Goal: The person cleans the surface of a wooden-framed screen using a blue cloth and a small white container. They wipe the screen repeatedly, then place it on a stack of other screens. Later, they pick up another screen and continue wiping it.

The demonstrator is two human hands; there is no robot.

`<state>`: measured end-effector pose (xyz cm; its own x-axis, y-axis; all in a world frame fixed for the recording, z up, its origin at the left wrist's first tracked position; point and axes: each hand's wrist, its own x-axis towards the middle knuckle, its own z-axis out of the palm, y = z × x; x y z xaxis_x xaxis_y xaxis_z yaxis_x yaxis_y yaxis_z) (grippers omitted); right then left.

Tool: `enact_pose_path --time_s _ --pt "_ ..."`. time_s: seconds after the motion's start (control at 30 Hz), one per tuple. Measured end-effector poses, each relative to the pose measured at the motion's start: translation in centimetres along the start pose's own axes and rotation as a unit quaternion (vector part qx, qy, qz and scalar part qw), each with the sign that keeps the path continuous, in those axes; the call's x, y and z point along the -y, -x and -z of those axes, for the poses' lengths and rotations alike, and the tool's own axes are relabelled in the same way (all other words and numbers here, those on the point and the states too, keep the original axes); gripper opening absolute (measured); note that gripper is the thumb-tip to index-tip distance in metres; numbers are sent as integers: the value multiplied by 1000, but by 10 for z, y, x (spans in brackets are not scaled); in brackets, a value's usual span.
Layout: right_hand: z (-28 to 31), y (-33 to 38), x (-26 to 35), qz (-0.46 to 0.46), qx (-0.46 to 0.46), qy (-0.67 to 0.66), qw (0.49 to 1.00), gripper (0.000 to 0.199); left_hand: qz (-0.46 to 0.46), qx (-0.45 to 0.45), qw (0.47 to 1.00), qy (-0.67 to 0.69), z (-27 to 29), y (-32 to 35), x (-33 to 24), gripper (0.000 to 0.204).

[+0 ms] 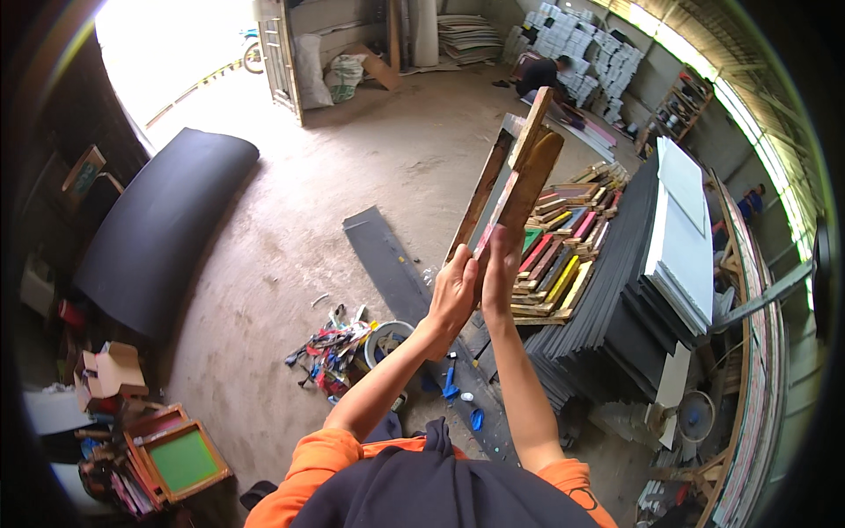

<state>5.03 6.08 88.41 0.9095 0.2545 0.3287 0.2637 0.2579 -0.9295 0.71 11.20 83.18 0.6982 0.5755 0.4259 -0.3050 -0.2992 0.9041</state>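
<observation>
Grasping the lower part of a wooden frame (539,167) in the left hand (451,295), and pressing the right hand (499,273) against its right side; cannot tell whether closed around it there. Holding it tilted, pointing up and away from the 2 hands. Seeing, beyond and right of the hands, multicoloured stacked frames (563,280); farther right, piled dark sheets (598,326); below and left of the left hand, coloured scraps (330,352) just beside a bucket (387,329); beyond the left hand, a long dark board (383,260).

Brown floor (290,202), grey walls (657,69), ribbed roof (759,75)
Glaring daylight fills the doorway (176,44) at upper left; a shelf (679,107) stands near the wall at right.
</observation>
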Motion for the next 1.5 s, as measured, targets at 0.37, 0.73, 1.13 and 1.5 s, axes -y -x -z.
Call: enact_pose_path --time_s 0.37,0.73,1.13,1.5 --pt "35 79 16 75 -42 60 994 35 -22 -51 971 -233 5 95 -56 30" --pt "3 129 3 20 109 1 994 31 4 -160 979 -127 102 106 -58 39" --pt "-154 117 -31 -86 301 -140 939 37 150 -373 914 -61 406 84 41 71" --pt "-456 153 -92 -75 372 14 925 47 234 -366 885 169 693 98 29 68"
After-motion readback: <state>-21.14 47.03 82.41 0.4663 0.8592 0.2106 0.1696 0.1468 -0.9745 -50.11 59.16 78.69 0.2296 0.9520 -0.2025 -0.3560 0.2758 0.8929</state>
